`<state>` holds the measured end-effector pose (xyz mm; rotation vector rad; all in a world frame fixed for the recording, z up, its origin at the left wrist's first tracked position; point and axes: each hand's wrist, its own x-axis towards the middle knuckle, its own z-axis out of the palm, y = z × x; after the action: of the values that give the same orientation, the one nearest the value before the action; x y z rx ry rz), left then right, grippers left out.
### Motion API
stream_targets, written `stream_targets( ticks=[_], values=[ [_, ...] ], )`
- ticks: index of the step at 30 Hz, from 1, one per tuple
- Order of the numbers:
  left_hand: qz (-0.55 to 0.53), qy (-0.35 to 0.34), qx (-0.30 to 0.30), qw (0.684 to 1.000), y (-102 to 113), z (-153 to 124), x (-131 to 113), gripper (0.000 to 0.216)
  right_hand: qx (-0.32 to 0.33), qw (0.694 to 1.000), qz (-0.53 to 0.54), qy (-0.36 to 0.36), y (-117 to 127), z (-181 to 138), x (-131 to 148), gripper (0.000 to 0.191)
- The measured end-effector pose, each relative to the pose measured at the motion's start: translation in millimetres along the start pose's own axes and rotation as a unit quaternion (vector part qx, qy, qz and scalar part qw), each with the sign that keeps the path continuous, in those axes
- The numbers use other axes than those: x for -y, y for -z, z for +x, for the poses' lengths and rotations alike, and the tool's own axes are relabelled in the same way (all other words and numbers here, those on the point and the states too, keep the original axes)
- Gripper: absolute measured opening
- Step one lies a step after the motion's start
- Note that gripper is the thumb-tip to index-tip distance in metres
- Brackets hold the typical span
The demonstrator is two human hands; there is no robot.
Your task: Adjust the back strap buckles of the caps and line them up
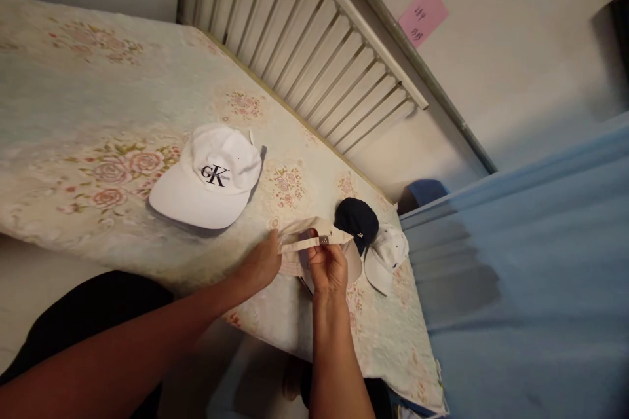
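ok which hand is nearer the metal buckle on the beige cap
Right. The right hand is at the metal buckle, just beneath; the left hand is farther off, to its left, holding the beige cap.

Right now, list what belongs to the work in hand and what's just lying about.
In hand:
- beige cap, held by left hand and right hand
- its back strap, with buckle

Lying about, untouched:
- white cap with black lettering
- dark cap
- white cap with small logo
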<state>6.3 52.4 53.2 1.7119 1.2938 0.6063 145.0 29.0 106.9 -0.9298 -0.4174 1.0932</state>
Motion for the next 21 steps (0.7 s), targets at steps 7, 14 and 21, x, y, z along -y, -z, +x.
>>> stream_targets(
  ticks=[7, 14, 21],
  values=[
    [0.055, -0.010, -0.037, 0.998, -1.6, 1.1, 2.5, 0.055, 0.004, 1.000, 0.000, -0.014, 2.5, 0.1, -1.2, 0.026],
    [0.001, -0.271, -0.257, 0.928, -3.6, -3.8, -4.2, 0.053, 0.020, 0.999, -0.037, -0.018, 0.6, -1.6, -9.1, 0.021],
    [-0.045, -0.319, -0.242, 0.915, 5.4, -3.4, -5.9, 0.038, 0.038, 0.997, -0.067, -0.019, -10.6, -10.1, -17.8, 0.022]
  ],
)
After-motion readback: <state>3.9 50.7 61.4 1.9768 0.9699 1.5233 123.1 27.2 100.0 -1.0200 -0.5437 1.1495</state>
